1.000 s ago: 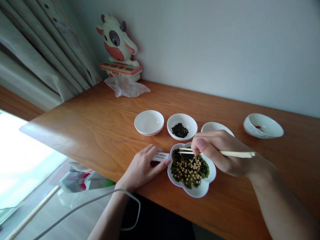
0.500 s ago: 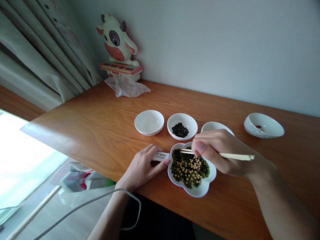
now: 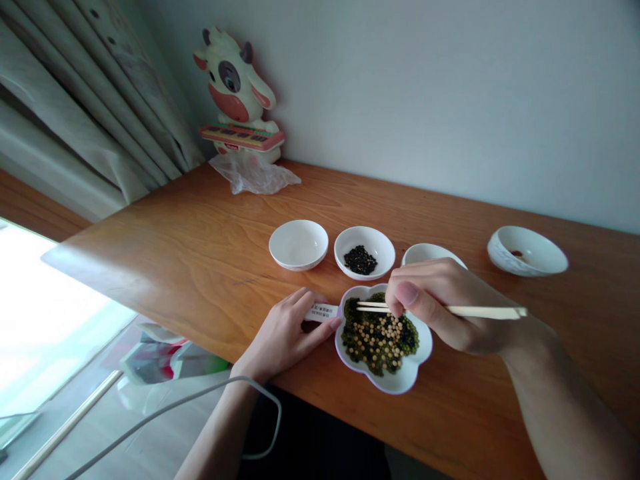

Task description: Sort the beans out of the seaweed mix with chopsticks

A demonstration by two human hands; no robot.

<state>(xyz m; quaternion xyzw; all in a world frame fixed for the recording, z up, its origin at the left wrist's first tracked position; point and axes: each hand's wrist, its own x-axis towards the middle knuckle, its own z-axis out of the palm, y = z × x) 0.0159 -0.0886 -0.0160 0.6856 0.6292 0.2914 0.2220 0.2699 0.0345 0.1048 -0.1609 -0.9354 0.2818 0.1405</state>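
A flower-shaped white dish (image 3: 400,381) near the table's front edge holds mixed green, black and yellow beans. My right hand (image 3: 440,303) is closed round a pair of wooden chopsticks (image 3: 480,311), whose tips lie over the dish's far side. My left hand (image 3: 285,333) rests on the table left of the dish, fingers curled, its thumb touching the rim beside a small white paper label (image 3: 321,312). Behind the dish stand an empty white bowl (image 3: 298,245), a bowl with black beans (image 3: 365,253) and a third bowl (image 3: 425,253) partly hidden by my right hand.
A patterned white bowl (image 3: 527,251) with a red speck inside sits at the right. A cow-shaped toy (image 3: 236,93) and a crumpled clear plastic bag (image 3: 253,173) are at the back by the wall. Curtains (image 3: 75,100) hang at the left. A grey cable (image 3: 165,413) runs below the table edge.
My right hand shifted slightly right and the chopsticks levelled out, their tips staying over the bean dish. The left hand has not moved.
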